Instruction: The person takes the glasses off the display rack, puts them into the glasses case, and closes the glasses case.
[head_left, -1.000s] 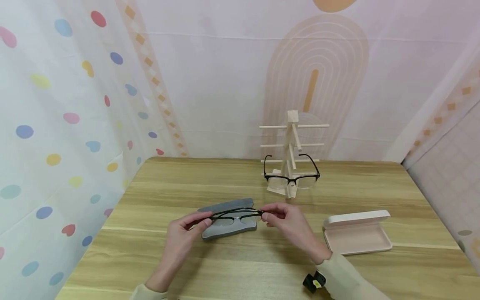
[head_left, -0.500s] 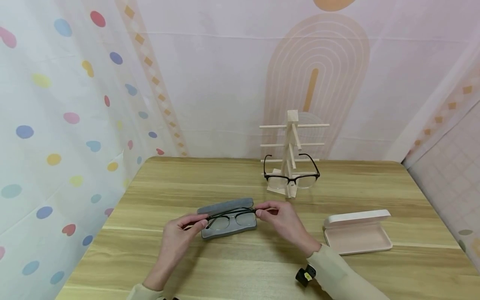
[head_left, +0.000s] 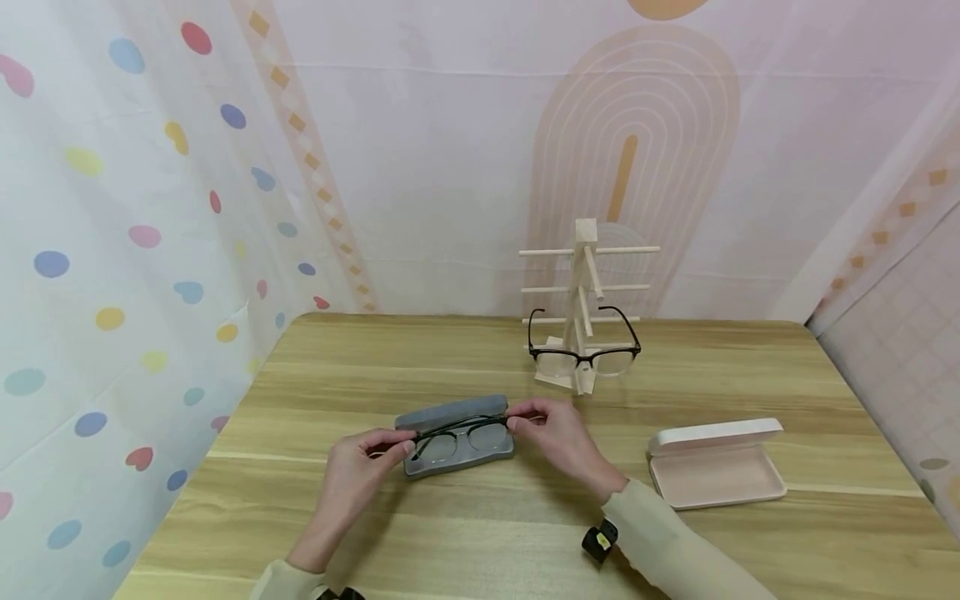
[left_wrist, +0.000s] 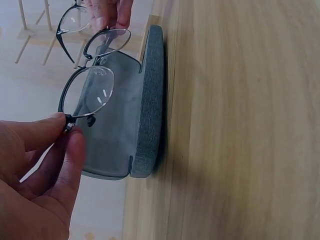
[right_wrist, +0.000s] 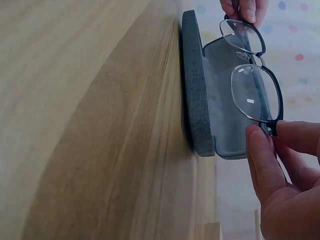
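Woodgrain tabletop beneath clear-lensed, black-browed glasses

The left hand comes in from the lower left, thumb and fingertip pinching the near corner of a pair of glasses, dark along the top of the frame and thin-rimmed below. At the far end, the right hand grips the other corner. Behind the lenses lies an open grey case; whether the glasses touch its lining is hard to judge from this angle. The wooden table fills the right side. Upper left, dark-framed eyewear overlaps a pale pegged rack.
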